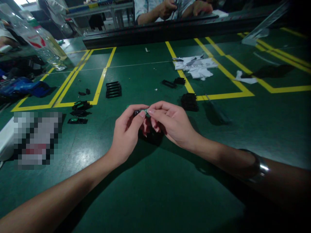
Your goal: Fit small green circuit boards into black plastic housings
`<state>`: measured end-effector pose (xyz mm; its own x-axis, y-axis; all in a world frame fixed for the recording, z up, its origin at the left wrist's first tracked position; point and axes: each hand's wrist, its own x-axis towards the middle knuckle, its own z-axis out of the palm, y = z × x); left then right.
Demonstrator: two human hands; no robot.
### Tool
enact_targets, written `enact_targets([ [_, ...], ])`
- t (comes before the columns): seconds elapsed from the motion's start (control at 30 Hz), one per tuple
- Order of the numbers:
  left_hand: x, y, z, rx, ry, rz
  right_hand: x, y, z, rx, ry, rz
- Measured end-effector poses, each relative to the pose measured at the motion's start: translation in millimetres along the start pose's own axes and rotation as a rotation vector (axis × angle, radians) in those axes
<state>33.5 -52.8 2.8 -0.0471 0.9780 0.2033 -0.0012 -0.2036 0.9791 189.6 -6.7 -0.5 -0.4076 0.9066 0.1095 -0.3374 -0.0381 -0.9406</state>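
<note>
A person's bare hands work over a green tabletop (pixel 157 194) marked with yellow tape (pixel 102 85). At the far left, a clear bottle (pixel 36 40) with a red and white label tilts in the view beside a second bottle (pixel 54 42) of yellowish liquid; nearer are a blue object (pixel 31 87) and a flat item (pixel 40 139) blurred into blocks. Next come a few black pieces with green parts (pixel 80 105), lying close together, then a neat row of slim black pieces (pixel 113 89). In the centre, the left hand (pixel 126 132) pinches a small black-and-green piece (pixel 138 112) between thumb and fingers, just above the table. The right hand (pixel 177 124) meets it, thumb and fingertips closed on the piece's green end. Beyond the hands, at the top, a co-worker's hands (pixel 167 8) hold something thin. Further right lie a dark cluster of parts (pixel 189 102), crumpled white scraps (pixel 196 66) and a blurred, slim dark object (pixel 217 110). A shiny band (pixel 263 168) circles the right forearm.
</note>
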Motion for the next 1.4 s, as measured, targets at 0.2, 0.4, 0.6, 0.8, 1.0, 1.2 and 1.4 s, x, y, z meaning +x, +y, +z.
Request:
enact_targets([
  [0.2,0.1,0.7,-0.2,0.007,0.005,0.013,-0.4,-0.6,0.7,0.018,-0.005,0.003],
  [0.4,0.0,-1.2,-1.1,-0.017,-0.008,0.0,-0.2,-0.3,1.5,0.015,-0.007,-0.004],
  [0.6,0.6,-2.6,-1.1,-0.027,-0.016,0.0,-0.5,0.6,0.7,0.0,-0.012,-0.02],
  [0.8,0.6,-3.2,-0.5,-0.038,-0.018,0.007,-1.5,0.4,1.3,-0.021,-0.017,-0.038],
  [1.0,0.5,-2.9,-0.6,-0.066,-0.025,0.007,-2.2,-0.7,2.1,-0.022,-0.013,-0.032],
  [1.2,0.4,-3.1,-0.8,-0.05,-0.018,0.014,-2.2,-0.8,2.9,-0.011,-0.018,-0.051],
  [1.4,-0.4,-0.8,0.0,-0.003,-0.001,0.021,-2.2,-1.4,3.1,-0.029,-0.008,-0.045],
])
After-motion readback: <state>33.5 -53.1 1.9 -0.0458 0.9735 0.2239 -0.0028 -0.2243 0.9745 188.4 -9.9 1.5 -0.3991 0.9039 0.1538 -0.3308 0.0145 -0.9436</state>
